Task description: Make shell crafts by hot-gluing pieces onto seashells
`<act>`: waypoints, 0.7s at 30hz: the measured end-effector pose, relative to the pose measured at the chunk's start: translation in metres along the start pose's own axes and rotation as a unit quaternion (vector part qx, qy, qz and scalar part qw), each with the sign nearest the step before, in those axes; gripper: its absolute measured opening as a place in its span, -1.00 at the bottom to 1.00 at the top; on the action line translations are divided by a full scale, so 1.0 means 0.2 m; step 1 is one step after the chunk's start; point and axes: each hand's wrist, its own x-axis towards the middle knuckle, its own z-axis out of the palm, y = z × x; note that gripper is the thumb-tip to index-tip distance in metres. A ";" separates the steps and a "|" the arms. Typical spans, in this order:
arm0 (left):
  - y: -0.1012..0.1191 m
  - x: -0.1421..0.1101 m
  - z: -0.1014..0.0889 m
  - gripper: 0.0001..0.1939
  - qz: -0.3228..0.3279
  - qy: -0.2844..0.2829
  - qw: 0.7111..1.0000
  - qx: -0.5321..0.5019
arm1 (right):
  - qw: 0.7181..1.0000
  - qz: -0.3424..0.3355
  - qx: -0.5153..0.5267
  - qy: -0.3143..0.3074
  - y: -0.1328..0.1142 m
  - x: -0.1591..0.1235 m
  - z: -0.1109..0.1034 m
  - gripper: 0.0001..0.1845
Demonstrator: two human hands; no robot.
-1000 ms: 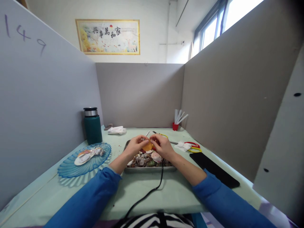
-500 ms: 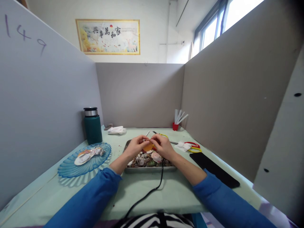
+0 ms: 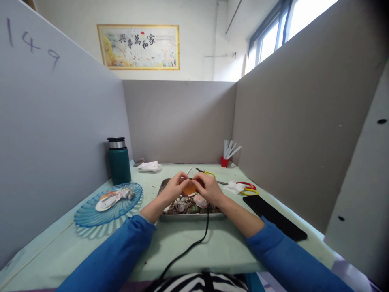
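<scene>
Left-hand grip and right-hand grip pinching orange piece, fingertip contact hard to see, tray partly hidden.

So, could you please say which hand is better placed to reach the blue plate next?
Probably the left hand: the blue plate lies on its side of the tray, while the right hand is farther across. Both hold the orange piece, though.

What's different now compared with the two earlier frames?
Very little: the orange piece between the fingertips sits slightly lower and looks darker, perhaps tilted. Nothing was visibly taken up or let go; the left hand and right hand keep their grip. The tray, blue plate and green bottle stayed put.
</scene>
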 end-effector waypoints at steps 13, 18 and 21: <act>-0.01 0.01 0.00 -0.69 -0.002 0.002 1.000 0.005 | 0.999 -0.012 -0.005 -0.031 0.00 -0.01 0.00 -0.92; 0.00 0.00 0.00 -0.70 -0.010 -0.004 1.000 0.009 | 0.998 -0.031 -0.035 -0.037 0.00 -0.01 0.00 -0.92; 0.00 -0.01 0.00 -0.69 -0.005 -0.018 1.000 0.012 | 0.996 -0.046 -0.061 -0.040 0.00 -0.01 -0.01 -0.92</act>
